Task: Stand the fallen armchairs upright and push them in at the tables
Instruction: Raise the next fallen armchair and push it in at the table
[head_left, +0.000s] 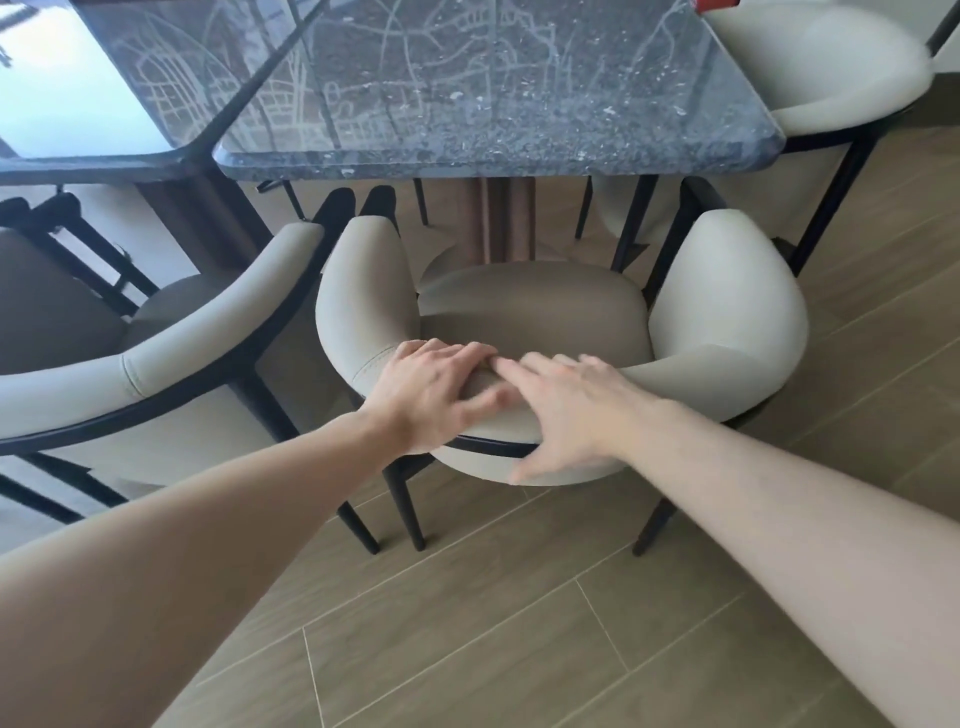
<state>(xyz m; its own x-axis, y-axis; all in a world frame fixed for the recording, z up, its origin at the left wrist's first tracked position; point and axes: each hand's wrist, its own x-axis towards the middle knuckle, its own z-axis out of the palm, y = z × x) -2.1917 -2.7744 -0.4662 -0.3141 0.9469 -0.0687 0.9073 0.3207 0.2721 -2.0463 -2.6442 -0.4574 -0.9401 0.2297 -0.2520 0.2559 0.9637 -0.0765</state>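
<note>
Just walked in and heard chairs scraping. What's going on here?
A person is tidying armchairs at the tables. Both hands, the left hand and the right hand, rest on the curved back of a cream armchair that stands upright on its legs, facing the dark stone table. Its seat is not yet under the tabletop. Another armchair stands just to its left.

Both my arms reach forward and down, bare to the elbow, converging toward the middle. My left hand (434, 392) lies palm down, its fingers stretched forward and a little spread, the thumb splayed out to the right. My right hand (563, 410) sits just beside it, also palm down, fingers loosely straight and pointing up-left, thumb dropped low. The fingertips of the two hands nearly meet.
</note>
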